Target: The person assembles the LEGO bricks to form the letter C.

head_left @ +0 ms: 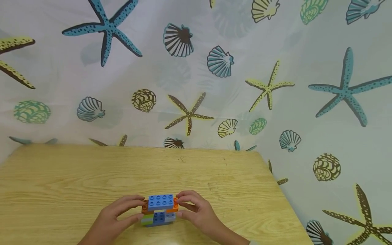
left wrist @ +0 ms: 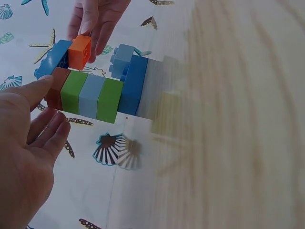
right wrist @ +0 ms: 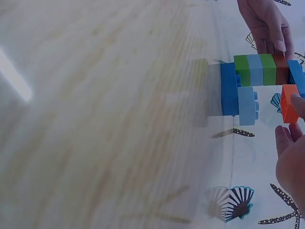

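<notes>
Between the two hands stands a structure of toy building bricks. A long blue brick (head_left: 160, 201) lies across its top, and a dark blue base brick (left wrist: 134, 87) forms the bottom. Its left column stacks green bricks (left wrist: 73, 91), a light blue brick (left wrist: 90, 95) and a brown brick (left wrist: 58, 88). My left hand (head_left: 115, 215) pinches the brown brick near the top. Under the top brick's right end is an orange brick (left wrist: 79, 51), which my right hand (head_left: 200, 212) pinches. A light blue brick (right wrist: 247, 106) sits on the base's right end, a gap separating it from the orange one.
The structure stands on a wood-grain table (head_left: 76, 177) near its front. Behind and to the right hangs a white cloth (head_left: 196, 68) printed with starfish and shells. The table's right edge (head_left: 286, 194) slopes beside the cloth.
</notes>
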Available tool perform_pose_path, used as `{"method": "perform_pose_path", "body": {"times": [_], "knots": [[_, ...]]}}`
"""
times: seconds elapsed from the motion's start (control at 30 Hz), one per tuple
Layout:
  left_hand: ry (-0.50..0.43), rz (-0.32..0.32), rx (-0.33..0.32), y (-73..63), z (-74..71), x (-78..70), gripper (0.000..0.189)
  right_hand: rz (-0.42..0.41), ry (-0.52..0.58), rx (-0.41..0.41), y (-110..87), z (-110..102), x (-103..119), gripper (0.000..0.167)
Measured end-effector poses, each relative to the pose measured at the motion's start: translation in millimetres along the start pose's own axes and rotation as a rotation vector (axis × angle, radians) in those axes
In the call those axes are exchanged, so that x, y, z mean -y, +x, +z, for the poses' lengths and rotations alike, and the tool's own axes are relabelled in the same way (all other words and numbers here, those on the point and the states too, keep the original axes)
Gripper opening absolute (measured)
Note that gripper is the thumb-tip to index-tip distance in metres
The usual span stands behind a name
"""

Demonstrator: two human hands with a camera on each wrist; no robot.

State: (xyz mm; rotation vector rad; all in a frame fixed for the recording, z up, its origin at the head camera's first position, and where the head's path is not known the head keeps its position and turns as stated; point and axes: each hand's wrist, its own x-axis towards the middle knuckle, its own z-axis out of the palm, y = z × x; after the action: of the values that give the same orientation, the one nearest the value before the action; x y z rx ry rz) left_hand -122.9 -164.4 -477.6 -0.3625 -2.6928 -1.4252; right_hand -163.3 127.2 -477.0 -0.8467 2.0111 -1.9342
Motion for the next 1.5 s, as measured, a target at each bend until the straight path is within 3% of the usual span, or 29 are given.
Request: {"method": "perform_pose_path", "body": {"times": [0.13, 0.37, 0.47, 0.6, 0.77, 0.93, 1.07, 1.23, 1.5], "knots": [[-0.096, -0.016, 0.030, 1.7, 2.6, -0.6, 0.028, -0.047, -0.043, -0.003, 1.2, 2, -4, 0.029], [-0.273, 0.060, 0.028, 1.6, 4.6, -3.1, 0.027, -0.050, -0.085, -0.015, 3.6, 2, -2, 0.027], [-0.332, 0.023, 0.032, 2.8, 3.3, -6.1, 0.027, -0.012, -0.062, -0.020, 6.3, 1, 1, 0.028], [-0.359, -0.090, 0.051, 5.4, 0.3, -8.9, 0.027, 0.059, -0.023, -0.033, 11.3, 0, 5, 0.029], [-0.309, -0.251, 0.058, 12.0, 0.0, -8.5, 0.031, 0.159, -0.029, -0.058, 18.5, -2, 8, 0.029], [-0.236, -0.330, 0.068, 19.3, 3.3, -3.7, 0.037, 0.239, -0.042, -0.068, 25.2, -5, 6, 0.028], [-0.232, -0.341, 0.092, 25.0, 4.1, 1.0, 0.040, 0.295, -0.044, -0.070, 29.5, -8, 2, 0.027], [-0.304, -0.366, 0.118, 31.4, 5.1, 6.2, 0.041, 0.367, -0.024, -0.077, 34.3, -11, -4, 0.027], [-0.238, -0.331, 0.114, 39.9, 9.0, 14.7, 0.041, 0.403, -0.066, -0.126, 40.0, -10, -14, 0.027]]}}
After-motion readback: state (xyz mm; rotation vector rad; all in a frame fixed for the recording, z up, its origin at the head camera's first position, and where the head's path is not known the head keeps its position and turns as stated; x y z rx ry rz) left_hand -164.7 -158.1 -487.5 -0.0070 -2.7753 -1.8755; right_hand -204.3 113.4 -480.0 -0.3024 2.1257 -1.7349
